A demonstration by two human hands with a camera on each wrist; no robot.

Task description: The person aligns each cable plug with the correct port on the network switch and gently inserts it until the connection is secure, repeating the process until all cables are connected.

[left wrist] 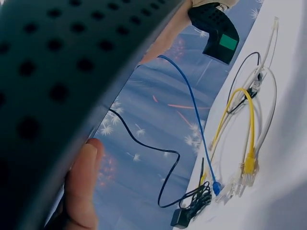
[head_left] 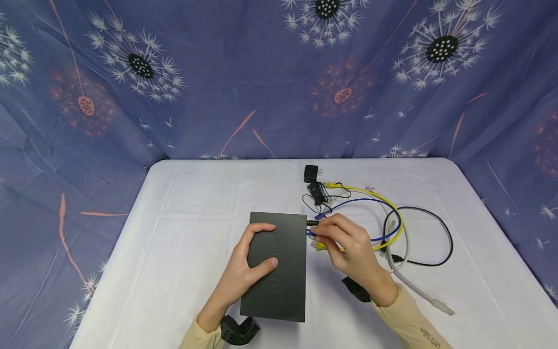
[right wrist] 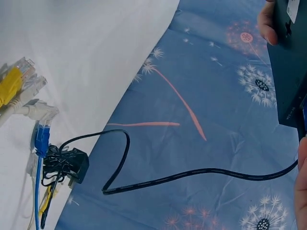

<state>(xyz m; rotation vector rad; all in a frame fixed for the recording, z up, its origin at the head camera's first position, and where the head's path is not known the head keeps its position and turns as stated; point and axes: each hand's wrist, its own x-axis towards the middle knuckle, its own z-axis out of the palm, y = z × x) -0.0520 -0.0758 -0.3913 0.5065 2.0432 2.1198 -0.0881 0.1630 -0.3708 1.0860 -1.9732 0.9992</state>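
My left hand (head_left: 244,264) grips a flat black network switch (head_left: 283,271) by its left side, with thumb and index finger over the top. The left wrist view shows its perforated side wall (left wrist: 57,72) up close. At the right edge, my right hand (head_left: 350,245) pinches the blue plug (head_left: 310,233) of a blue network cable (head_left: 370,199), right at the switch's ports. Beside it a black power plug (head_left: 312,223) sits at the same edge, its thin cord (right wrist: 211,170) running to a black power adapter (head_left: 311,173). The blue cable's other plug (right wrist: 42,139) lies by the adapter.
Right of the switch, yellow cable (head_left: 398,228), grey cable (head_left: 414,288) and black cable (head_left: 451,242) loop over one another on the white-covered table (head_left: 196,203). A patterned blue curtain (head_left: 244,87) hangs behind the table. Black wrist devices (head_left: 239,331) sit below both hands.
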